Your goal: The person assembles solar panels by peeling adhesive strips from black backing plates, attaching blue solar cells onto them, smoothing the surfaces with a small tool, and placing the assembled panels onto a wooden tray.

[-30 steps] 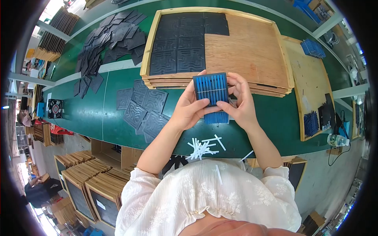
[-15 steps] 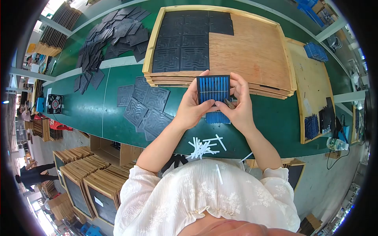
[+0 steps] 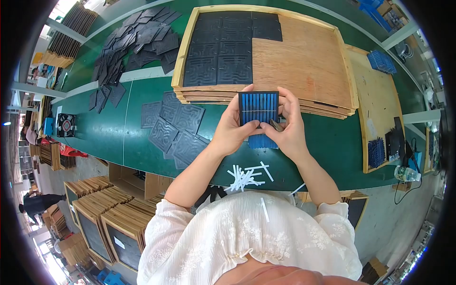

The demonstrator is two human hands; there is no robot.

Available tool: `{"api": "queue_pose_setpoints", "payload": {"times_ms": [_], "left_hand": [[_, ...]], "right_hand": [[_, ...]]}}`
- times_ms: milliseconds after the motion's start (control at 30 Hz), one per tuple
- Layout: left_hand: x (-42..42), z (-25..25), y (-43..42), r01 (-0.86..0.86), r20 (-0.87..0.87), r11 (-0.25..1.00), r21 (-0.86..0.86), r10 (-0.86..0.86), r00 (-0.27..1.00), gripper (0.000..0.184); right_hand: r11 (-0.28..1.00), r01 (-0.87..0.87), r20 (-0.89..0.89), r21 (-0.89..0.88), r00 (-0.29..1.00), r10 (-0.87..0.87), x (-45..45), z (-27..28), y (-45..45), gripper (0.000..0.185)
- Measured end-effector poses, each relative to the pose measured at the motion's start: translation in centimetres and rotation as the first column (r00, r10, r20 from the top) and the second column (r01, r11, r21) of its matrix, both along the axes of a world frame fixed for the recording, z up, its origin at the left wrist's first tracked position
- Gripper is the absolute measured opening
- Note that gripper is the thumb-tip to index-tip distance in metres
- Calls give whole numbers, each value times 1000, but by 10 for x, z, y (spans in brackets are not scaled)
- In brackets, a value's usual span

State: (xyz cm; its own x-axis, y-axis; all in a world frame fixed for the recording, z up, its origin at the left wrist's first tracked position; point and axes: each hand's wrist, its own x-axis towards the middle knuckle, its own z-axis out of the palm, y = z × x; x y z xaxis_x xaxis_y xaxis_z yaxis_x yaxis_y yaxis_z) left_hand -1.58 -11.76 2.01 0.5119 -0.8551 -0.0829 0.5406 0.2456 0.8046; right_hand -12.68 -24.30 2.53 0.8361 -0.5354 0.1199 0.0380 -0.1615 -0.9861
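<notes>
Between my two hands is a small solar panel (image 3: 259, 105), a black square frame with blue cell strips, tilted up to face me. My left hand (image 3: 231, 127) is closed on its left side and lower edge, thumb on the front. My right hand (image 3: 290, 128) grips the right side, its thumb at the lower edge. A small metallic tool (image 3: 277, 125) sticks out by the right thumb; its kind is hard to make out. Just below the panel lies a stack of blue cell strips (image 3: 262, 142). Closer to me, white strips (image 3: 243, 179) are scattered on the green table.
A wooden tray (image 3: 299, 61) on a stack holds several black panels (image 3: 218, 47). Loose black panels (image 3: 142, 40) are piled at back left, patterned ones (image 3: 178, 126) nearer. At right are another board (image 3: 375, 99), blue strips (image 3: 375, 153) and a bottle (image 3: 407, 174).
My hands and the solar panel have barely moved. In the background at far left, a person has shifted position.
</notes>
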Motion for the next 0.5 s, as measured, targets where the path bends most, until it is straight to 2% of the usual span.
{"api": "queue_pose_setpoints", "payload": {"times_ms": [267,367,500], "left_hand": [[2,-1,0,13,-33,1000,-21,-14,999,79],[5,3,2,24,-101,998,-56,-30,994,77],[3,2,1,14,-122,998,-54,-20,992,78]], "right_hand": [[999,-50,10,-5,999,50,-1,-3,-6,82],[965,-90,123,246,991,61,-1,-5,-11,75],[975,-90,136,204,989,63,-2,-10,-16,66]]}}
